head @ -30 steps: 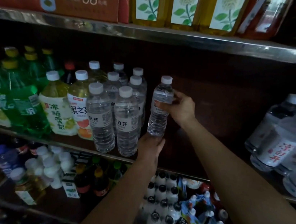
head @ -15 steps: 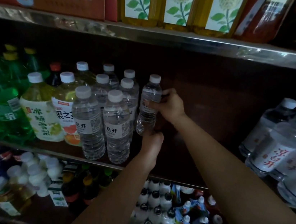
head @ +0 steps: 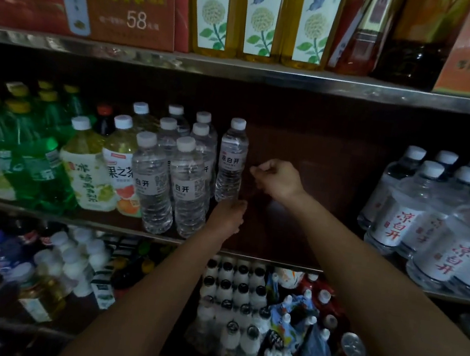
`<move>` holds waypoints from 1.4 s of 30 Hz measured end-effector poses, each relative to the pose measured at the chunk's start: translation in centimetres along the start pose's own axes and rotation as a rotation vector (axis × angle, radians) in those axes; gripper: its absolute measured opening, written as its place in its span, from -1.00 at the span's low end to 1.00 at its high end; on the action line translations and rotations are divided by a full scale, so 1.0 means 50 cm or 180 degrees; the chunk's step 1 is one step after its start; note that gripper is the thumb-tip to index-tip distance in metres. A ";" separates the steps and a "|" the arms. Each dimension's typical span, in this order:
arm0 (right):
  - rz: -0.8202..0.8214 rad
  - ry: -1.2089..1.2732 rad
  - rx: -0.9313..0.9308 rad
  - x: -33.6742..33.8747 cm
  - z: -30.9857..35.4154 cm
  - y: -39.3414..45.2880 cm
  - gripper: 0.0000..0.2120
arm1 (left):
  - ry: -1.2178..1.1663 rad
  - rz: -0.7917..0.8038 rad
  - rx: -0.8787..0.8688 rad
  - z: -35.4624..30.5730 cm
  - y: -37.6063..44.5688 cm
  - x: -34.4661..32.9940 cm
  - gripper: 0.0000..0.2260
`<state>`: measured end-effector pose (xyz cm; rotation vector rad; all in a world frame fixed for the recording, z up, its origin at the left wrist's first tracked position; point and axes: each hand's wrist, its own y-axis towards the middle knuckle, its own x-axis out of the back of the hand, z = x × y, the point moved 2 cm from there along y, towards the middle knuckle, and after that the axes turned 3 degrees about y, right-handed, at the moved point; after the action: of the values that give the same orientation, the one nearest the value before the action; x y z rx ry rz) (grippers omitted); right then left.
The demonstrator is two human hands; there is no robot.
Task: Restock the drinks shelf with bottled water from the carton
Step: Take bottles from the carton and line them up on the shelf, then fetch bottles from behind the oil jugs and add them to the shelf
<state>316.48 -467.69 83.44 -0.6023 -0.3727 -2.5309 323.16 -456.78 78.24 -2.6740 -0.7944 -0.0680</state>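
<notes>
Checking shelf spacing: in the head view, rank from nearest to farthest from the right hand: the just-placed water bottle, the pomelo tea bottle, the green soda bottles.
From the right hand:
1. Just-placed water bottle, immediately to its left.
2. Pomelo tea bottle, beyond the water group.
3. Green soda bottles, far left.

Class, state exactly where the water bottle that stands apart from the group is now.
In the head view, the water bottle stands on the middle shelf, just right of the clear-bottle cluster, with the left hand at its base and the right hand to its right.
</notes>
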 end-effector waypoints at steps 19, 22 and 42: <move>-0.0415 -0.0327 -0.0453 0.040 0.021 -0.477 -0.70 | 0.1249 0.0176 -0.0795 0.132 -0.370 0.117 -0.68; -0.0532 -0.0364 -0.0461 0.036 0.029 -0.569 -0.70 | 0.1234 0.0259 -0.0793 0.169 -0.441 0.133 -0.68; -0.0891 -0.0635 -0.1431 0.159 -0.108 -1.101 -0.70 | 0.1465 0.1146 -0.0701 0.384 -0.709 -0.066 -0.72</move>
<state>279.11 -427.04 74.74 -1.0396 0.0586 -2.8523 300.34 -424.19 70.99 -2.7896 -0.1669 -0.6845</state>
